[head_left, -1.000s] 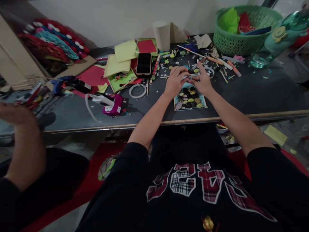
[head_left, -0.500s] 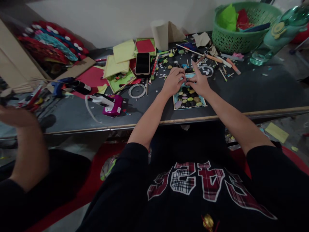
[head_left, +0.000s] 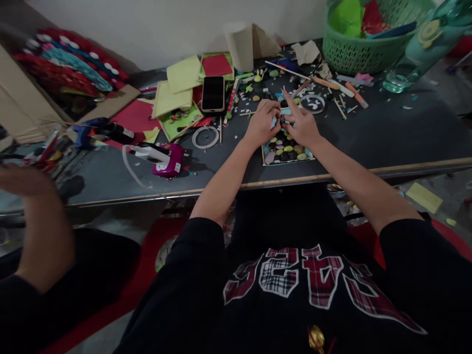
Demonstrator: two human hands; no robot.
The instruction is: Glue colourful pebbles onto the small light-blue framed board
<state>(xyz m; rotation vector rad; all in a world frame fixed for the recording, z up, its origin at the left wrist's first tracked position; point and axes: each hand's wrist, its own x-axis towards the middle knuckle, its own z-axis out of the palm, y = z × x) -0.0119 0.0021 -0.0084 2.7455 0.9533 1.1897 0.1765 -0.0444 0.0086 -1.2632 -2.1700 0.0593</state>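
Note:
A small framed panel [head_left: 264, 156] lies near the table's front edge, its light-blue face partly covered with black, yellow, green and lilac pebbles [head_left: 288, 149]. Over its far part, my left hand [head_left: 263, 121] has its fingers curled together, and whatever they hold is hidden. My right hand [head_left: 304, 128] faces it closely, thumb and a finger pinched on a small dark piece [head_left: 282, 119], perhaps a pebble, while its index finger points up and away. Both hands cover much of the panel's far half.
Behind the hands lie paper scraps, sticks and a tape ring [head_left: 311, 103]. A green basket [head_left: 354, 56] and a bottle [head_left: 409, 59] stand at the right. Leftward are a phone [head_left: 213, 93], another ring [head_left: 205, 137], a purple device [head_left: 168, 161] and a co-worker's blurred arm [head_left: 46, 226].
The view has shifted slightly, so the table items sit a little higher and further left. My hands stay close together over the panel, with the fingers slightly rearranged.

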